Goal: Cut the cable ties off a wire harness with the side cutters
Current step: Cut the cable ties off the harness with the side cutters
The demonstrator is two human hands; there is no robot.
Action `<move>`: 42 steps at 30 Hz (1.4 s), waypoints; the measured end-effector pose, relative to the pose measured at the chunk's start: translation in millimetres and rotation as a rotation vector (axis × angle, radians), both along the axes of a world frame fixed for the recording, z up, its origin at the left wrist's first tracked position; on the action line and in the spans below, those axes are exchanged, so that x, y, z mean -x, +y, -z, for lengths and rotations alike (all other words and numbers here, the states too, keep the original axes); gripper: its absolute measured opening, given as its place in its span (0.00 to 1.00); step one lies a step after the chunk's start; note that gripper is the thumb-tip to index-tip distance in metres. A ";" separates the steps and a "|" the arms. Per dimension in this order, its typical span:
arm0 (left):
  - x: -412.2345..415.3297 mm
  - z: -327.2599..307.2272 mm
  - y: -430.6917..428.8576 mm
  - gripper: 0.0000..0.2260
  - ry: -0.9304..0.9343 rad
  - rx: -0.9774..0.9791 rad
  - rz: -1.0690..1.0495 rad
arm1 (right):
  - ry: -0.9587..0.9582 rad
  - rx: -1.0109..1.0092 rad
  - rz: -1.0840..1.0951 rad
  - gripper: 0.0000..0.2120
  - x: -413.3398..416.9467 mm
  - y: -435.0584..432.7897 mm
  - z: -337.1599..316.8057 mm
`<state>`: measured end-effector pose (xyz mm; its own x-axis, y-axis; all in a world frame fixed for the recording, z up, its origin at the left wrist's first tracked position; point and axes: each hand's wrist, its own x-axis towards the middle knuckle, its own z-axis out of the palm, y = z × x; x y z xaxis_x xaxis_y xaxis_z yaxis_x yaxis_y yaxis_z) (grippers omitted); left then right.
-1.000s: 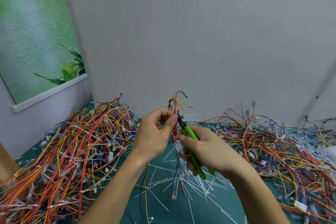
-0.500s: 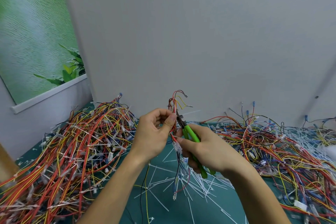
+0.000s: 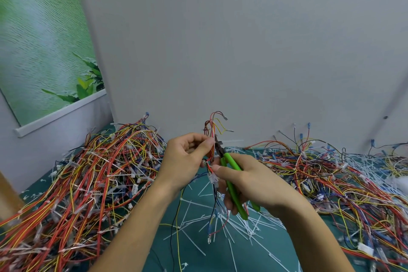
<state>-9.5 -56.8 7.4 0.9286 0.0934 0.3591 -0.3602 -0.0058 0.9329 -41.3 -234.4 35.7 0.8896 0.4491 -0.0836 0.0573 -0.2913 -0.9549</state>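
My left hand (image 3: 186,161) pinches a thin wire harness (image 3: 210,130) of red, yellow and brown wires and holds it upright above the green mat. Its lower end with white connectors (image 3: 213,178) hangs down between my hands. My right hand (image 3: 249,181) grips green-handled side cutters (image 3: 231,181), whose dark jaws (image 3: 218,144) sit against the harness just right of my left thumb. A white cable tie (image 3: 231,141) sticks out to the right at the jaws.
A big heap of red and yellow harnesses (image 3: 88,183) fills the left. Another tangled heap (image 3: 331,183) lies on the right. Cut white ties (image 3: 220,223) litter the green mat (image 3: 220,256) below my hands. A grey wall (image 3: 242,51) stands close behind.
Both hands stay almost still. My right hand with the cutters has shifted slightly down and right against the harness.
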 end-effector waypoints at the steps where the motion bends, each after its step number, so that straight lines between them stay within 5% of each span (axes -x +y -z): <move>1: -0.4 0.4 -0.6 0.02 -0.002 -0.007 -0.009 | -0.022 0.004 0.008 0.08 -0.7 0.3 1.3; 18: -4.9 8.0 0.5 0.02 -0.143 -0.217 -0.074 | -0.020 0.010 0.018 0.11 0.6 7.3 1.3; 42: -8.5 10.2 -0.6 0.04 -0.184 -0.183 -0.061 | -0.092 0.035 0.076 0.11 -1.2 8.1 6.5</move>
